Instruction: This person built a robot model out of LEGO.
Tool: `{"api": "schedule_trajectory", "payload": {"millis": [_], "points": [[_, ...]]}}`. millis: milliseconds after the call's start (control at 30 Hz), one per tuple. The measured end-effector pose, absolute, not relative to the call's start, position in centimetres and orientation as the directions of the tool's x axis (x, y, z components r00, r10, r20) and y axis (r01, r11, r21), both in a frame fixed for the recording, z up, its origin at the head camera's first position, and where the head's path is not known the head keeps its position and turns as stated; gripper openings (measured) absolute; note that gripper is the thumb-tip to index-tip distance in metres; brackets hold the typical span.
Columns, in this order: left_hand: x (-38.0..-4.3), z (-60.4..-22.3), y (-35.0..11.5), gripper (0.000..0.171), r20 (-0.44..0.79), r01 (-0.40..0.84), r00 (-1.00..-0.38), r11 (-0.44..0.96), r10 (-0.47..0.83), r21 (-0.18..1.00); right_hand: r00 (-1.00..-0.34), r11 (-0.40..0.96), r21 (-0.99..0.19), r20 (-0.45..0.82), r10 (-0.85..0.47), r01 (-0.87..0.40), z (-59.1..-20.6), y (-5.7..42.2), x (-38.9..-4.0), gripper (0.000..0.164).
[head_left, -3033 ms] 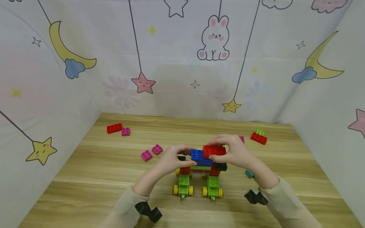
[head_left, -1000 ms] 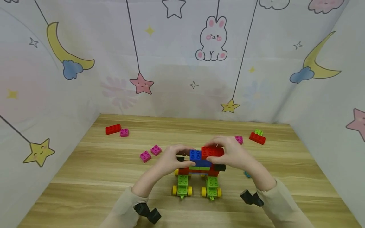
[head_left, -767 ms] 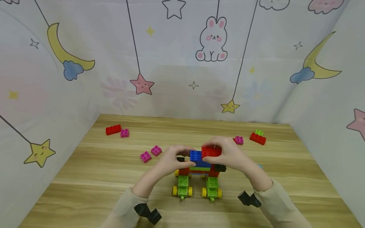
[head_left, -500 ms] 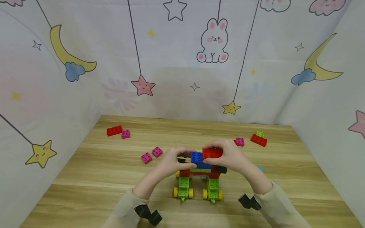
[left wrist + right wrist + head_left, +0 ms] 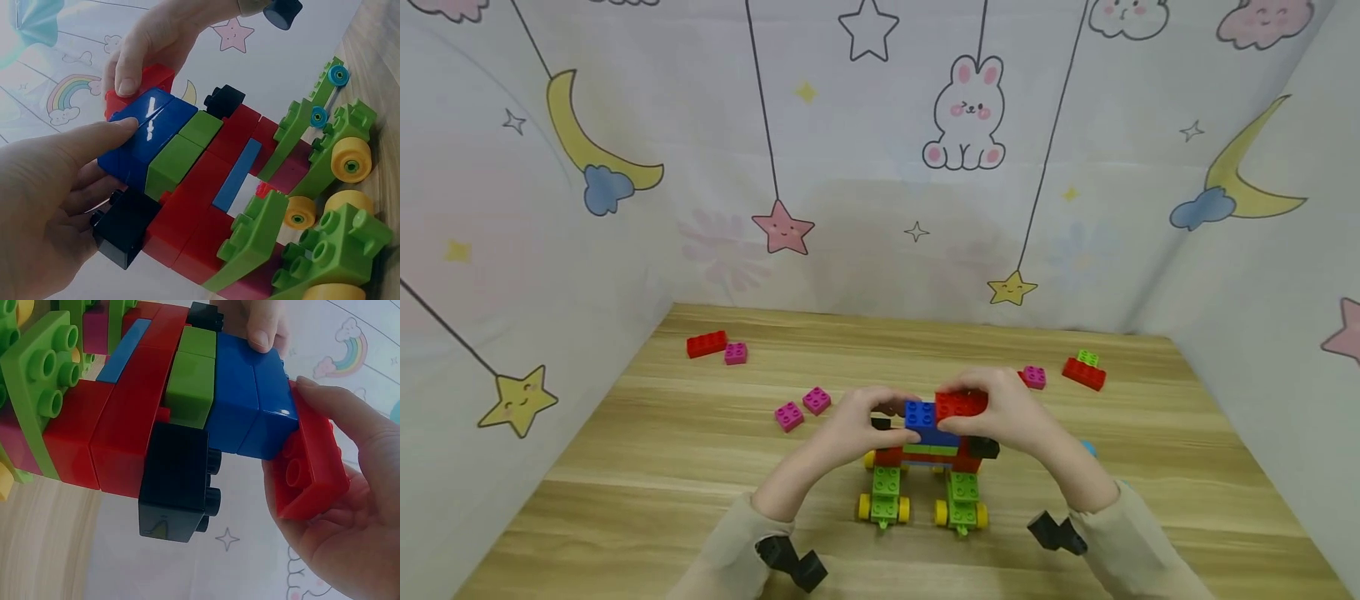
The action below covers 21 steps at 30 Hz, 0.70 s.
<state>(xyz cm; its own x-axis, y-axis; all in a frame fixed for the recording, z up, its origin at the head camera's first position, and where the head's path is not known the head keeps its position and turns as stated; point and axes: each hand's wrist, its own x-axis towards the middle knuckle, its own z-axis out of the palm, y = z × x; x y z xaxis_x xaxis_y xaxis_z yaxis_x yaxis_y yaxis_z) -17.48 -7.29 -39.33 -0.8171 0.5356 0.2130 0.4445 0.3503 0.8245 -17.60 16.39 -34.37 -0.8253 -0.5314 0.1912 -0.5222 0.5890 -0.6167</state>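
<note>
At the table's middle stands a toy brick build on green wheeled bases [image 5: 886, 483] with yellow wheels. It rises through red bricks [image 5: 190, 203], green bricks [image 5: 169, 165] and stacked blue bricks [image 5: 240, 394], with a black brick [image 5: 175, 481] at each side. My left hand [image 5: 853, 425] grips the blue bricks from the left, thumb on the near face. On the topmost blue brick sits a long red brick [image 5: 319, 481], overhanging to the right with its hollow underside showing. My right hand [image 5: 1007, 414] pinches this red brick, thumb in front and fingers behind.
Loose pink bricks [image 5: 789, 416] lie left of the build. A red brick [image 5: 707, 344] with a pink one sits at back left. At back right are a red brick [image 5: 1084, 373], a green brick [image 5: 1087, 357] and a pink brick [image 5: 1034, 377]. A blue-wheeled piece [image 5: 338, 76] stands right, partly hidden.
My right hand has slid left along the red brick, its thumb now close to the blue brick. My left hand keeps its grip. The head view has shifted slightly.
</note>
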Motion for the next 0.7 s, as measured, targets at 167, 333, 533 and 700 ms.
{"api": "schedule_trajectory", "payload": {"millis": [167,333,533,700], "points": [[-17.3,-39.0,-7.5,0.042,0.222,0.481,-0.805,0.387,0.55,0.787,-0.83,0.606,-0.61,0.168,-0.532,-0.512,-34.3,16.2,-17.6,0.036],[-17.2,-38.5,-7.8,0.05,0.227,0.533,-0.779,0.428,0.584,0.73,-0.837,0.619,-0.605,0.157,-0.524,-0.501,-34.3,16.3,-17.5,0.036],[-17.5,-38.2,-8.8,0.052,0.267,0.586,-0.743,0.405,0.614,0.702,-0.843,0.633,-0.596,0.152,-0.516,-0.495,-34.2,16.3,-17.6,0.036],[-17.9,-38.2,-10.7,0.051,0.316,0.621,-0.742,0.429,0.591,0.655,-0.84,0.632,-0.593,0.149,-0.522,-0.498,-34.1,16.3,-17.6,0.036]]}}
